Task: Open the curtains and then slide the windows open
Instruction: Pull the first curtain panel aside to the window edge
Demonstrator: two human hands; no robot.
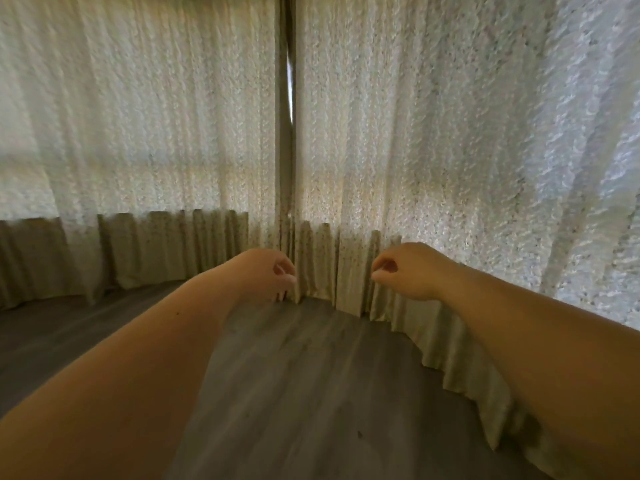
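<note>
Cream curtains (207,133) drawn, window hidden, left hand (270,271) and right hand (401,271) grip unclear

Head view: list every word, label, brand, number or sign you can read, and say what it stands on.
None: no readable text shows in this view.
The left curtain and right curtain bear only a woven texture, no lettering.
The wooden floor shows grain and a small dark mark, no writing.

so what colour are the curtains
Cream, with a fine speckled texture; curtains show best in the head view.
</note>
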